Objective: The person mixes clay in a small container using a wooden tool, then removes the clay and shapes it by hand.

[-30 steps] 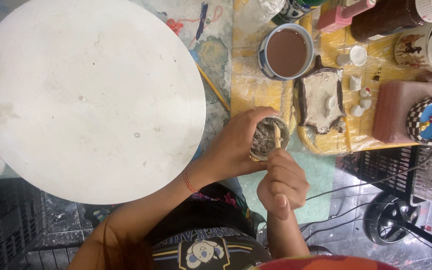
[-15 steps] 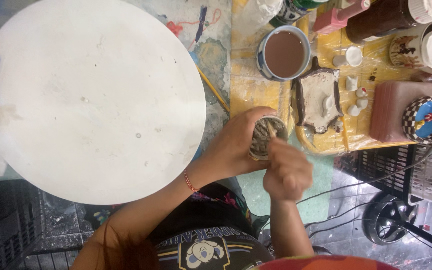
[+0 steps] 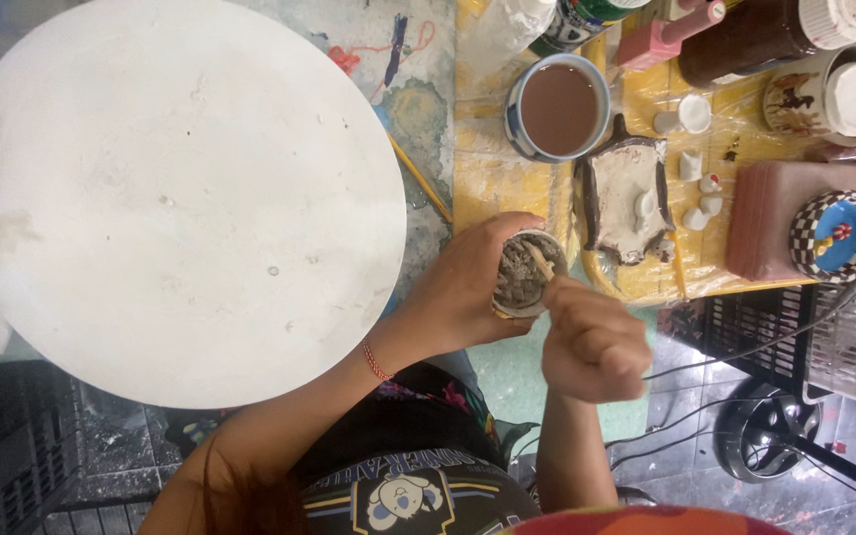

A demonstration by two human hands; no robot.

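Observation:
My left hand [image 3: 468, 287] wraps around a small round cup [image 3: 525, 273] filled with grey, lumpy paste, holding it over the front edge of the yellow-covered table [image 3: 487, 178]. My right hand [image 3: 594, 339] is closed on a thin wooden stick [image 3: 541, 262] whose tip dips into the paste. A red thread bracelet [image 3: 375, 359] sits on my left wrist.
A large white round board [image 3: 180, 188] fills the left. Behind the cup stand a blue-rimmed bowl of brown liquid [image 3: 559, 107], a dark tray with white paste [image 3: 628, 198], small white pieces [image 3: 695, 188], a checkered-rim lid [image 3: 832, 236] on a reddish box, jars and cables.
My right hand has shifted up and closer to the cup, and the stick has moved inside the paste. The left hand keeps the cup nearly still.

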